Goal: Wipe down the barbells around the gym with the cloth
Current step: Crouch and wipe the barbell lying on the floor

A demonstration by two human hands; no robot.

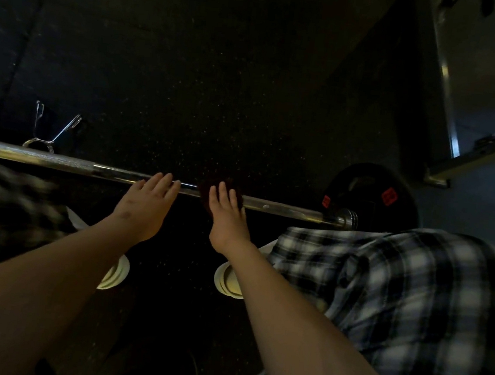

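Below, a chrome barbell [283,209] lies across the dark speckled floor [189,89], running from the left edge of the view to a black weight plate [375,182] on its right end. The plate carries 2 red labels [389,196].

Both hands reach down to the shaft near its middle. The left hand [143,204] is flat and relaxed, its fingers [164,181] straight and spread a little, their tips resting on the bar and gripping nothing. Just beside it, the right hand [227,219] lies with straight fingers on a dark red cloth [208,187], pressing it onto the bar. The cloth bunches over the shaft under and around the fingertips; in the dim light I cannot tell whether it wraps fully around the bar. The 2 hands are near each other but not touching.

Beyond the bar on the left, a metal spring collar [51,136] lies on the floor, close to the shaft. Nearer the camera, 2 pale shoes [116,276] [227,280] stand on the floor beneath the forearms. Black-and-white plaid cloth on the person's bent legs [413,281] fills the right side, with more of it blurred at the left edge. A grey metal frame [449,117] stands at the upper right, well apart from the hands.
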